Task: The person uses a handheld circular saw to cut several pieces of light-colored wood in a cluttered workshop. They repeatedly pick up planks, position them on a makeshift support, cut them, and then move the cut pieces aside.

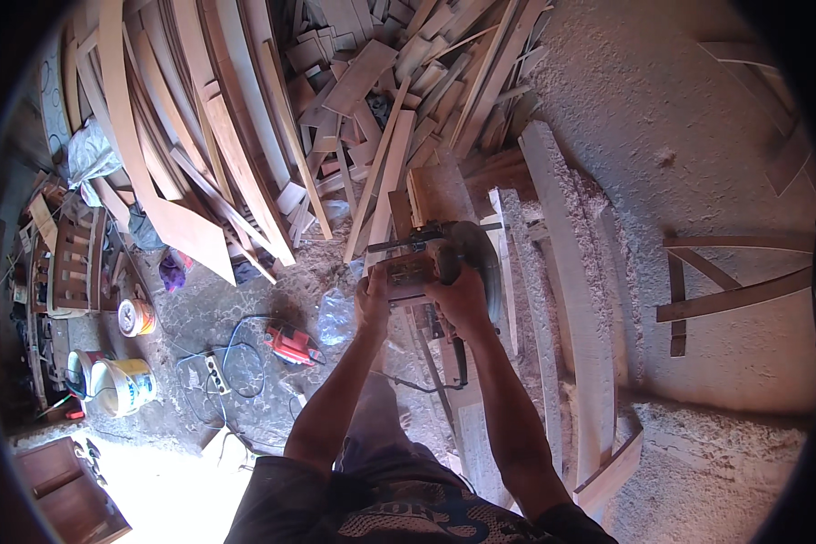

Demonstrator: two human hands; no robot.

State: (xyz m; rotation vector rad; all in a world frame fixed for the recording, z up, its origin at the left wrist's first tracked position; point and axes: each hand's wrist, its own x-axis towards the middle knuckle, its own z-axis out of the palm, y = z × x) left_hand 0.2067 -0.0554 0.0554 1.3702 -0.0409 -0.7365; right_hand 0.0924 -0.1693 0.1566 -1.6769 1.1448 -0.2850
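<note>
A dark power tool [470,249] with a rounded housing sits in front of me at the end of a wooden bench; its exact kind is hard to make out. My right hand [458,295] is closed at its dark rounded grip. My left hand [372,299] grasps the left end of a brown rectangular block [410,276], which spans the gap between both hands. Right-hand fingers also touch or lie close to the block's other end. Behind the tool lies a pale wooden board [440,192]. A black cord [462,363] hangs below my right hand.
Long planks [245,136] lean at the far left, beside a heap of wood offcuts [363,77]. Sawdust-covered boards [580,299] stand along the right. On the left floor are a red power tool [292,345], a power strip [216,374], coiled cable and buckets [122,388].
</note>
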